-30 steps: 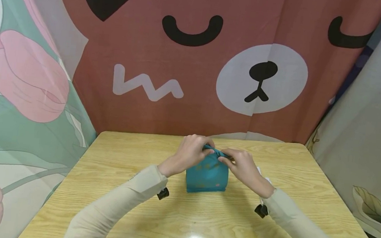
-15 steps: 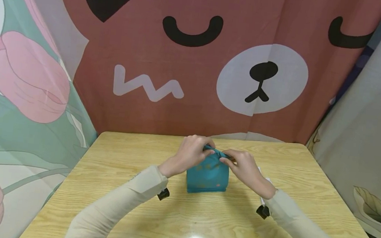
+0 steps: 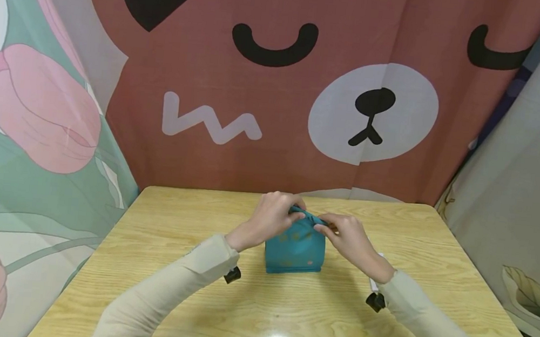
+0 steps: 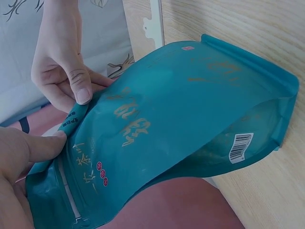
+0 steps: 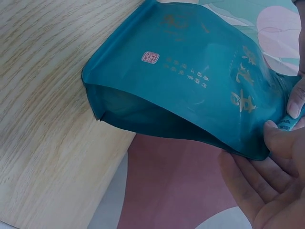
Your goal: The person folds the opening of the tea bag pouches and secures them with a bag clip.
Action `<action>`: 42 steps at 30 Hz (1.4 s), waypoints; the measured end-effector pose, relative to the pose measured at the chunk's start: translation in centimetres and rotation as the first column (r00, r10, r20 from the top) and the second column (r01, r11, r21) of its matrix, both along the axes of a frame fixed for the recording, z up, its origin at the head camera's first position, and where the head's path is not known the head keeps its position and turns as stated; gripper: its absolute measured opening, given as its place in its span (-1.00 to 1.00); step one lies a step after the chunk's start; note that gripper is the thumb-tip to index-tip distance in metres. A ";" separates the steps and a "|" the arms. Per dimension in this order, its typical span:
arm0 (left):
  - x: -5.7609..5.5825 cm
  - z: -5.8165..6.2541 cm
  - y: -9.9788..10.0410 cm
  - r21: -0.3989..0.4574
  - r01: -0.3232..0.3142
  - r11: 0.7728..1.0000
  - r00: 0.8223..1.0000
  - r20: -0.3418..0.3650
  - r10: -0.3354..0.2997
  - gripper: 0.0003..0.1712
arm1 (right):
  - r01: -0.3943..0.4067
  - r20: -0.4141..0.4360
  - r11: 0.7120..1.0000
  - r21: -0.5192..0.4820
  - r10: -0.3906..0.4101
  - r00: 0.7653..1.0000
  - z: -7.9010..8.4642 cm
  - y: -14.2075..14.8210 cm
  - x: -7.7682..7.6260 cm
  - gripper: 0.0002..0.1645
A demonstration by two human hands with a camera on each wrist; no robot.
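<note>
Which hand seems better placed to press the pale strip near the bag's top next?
Probably the left hand: its thumb lies on the bag close to the strip, while the right hand pinches the top farther from it.

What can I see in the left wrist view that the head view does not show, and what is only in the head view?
Only the left wrist view shows a readable barcode on the side of the teal bag, and small round red marks near its upper end.

Only the head view shows the printed bear face, the pink tulip print and the beige sleeves.

Both share the bag, the wooden table, and the left hand and right hand gripping the bag's upper end.
</note>
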State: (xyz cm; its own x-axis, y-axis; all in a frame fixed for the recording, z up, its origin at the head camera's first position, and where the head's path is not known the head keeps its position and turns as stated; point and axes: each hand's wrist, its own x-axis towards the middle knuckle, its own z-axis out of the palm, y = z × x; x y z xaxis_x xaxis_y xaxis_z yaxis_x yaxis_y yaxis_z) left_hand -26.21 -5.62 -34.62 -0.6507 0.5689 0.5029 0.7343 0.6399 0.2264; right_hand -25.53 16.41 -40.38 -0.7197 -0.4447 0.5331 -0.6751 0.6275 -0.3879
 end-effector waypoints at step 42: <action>0.0 -0.2 0.0 0.006 -0.010 1.000 1.000 -0.028 0.011 -0.85 | 0.070 0.000 0.997 0.033 -0.070 0.998 -1.4 2.4 -0.3 -0.90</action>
